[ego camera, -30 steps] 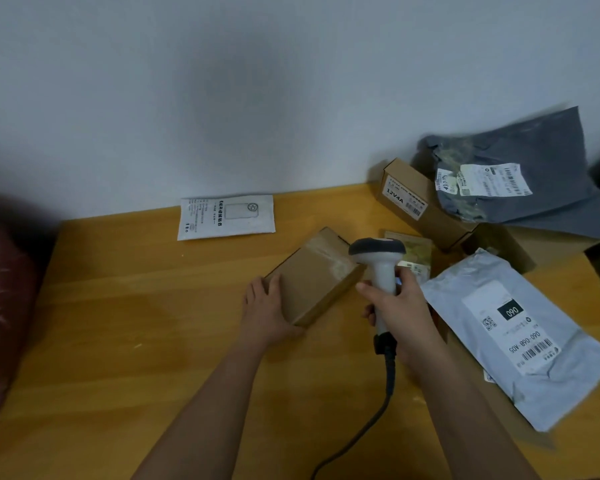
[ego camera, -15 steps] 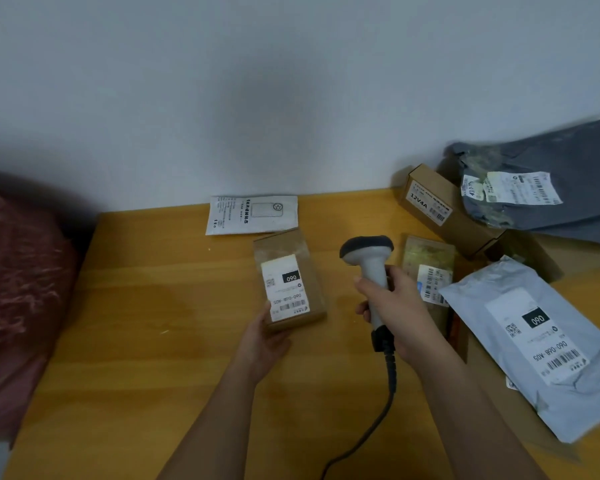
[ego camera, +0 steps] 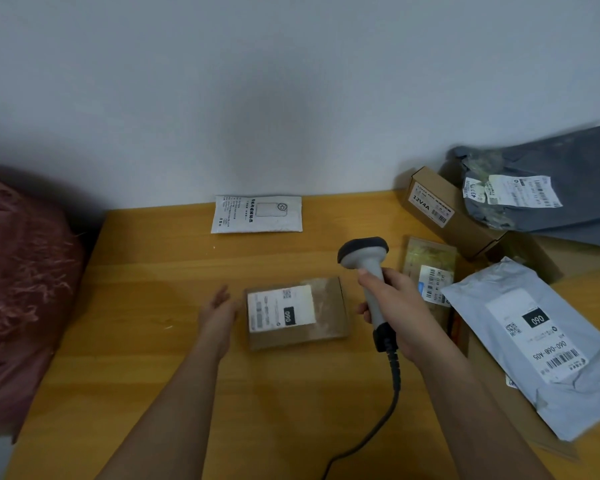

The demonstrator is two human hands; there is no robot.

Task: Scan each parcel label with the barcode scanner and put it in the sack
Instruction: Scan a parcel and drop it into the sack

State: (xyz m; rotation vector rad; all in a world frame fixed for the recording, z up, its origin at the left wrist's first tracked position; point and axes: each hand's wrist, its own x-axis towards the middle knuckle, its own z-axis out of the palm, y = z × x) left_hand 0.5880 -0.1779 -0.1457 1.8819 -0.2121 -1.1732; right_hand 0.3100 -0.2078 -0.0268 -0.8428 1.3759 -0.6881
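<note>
A small brown cardboard parcel [ego camera: 297, 313] lies flat on the wooden table [ego camera: 153, 341], its white label facing up. My left hand [ego camera: 217, 315] rests at the parcel's left edge, fingers apart, touching or nearly touching it. My right hand [ego camera: 394, 313] grips the handle of a grey barcode scanner [ego camera: 368, 268], held upright just right of the parcel, its dark head above the parcel's far right corner. The scanner's cable trails down toward me. A dark red sack [ego camera: 21, 289] bulges at the table's left edge.
At the right lie more parcels: a white mailer [ego camera: 541, 344], a small padded packet [ego camera: 430, 271], a brown box marked 12V4A [ego camera: 440, 209], another box and a grey mailer [ego camera: 551, 188]. A white flat packet [ego camera: 257, 213] sits by the wall.
My left hand turned the brown parcel label-up, lifted it, then laid it flat crosswise and let go. The scanner stayed upright in my right hand.
</note>
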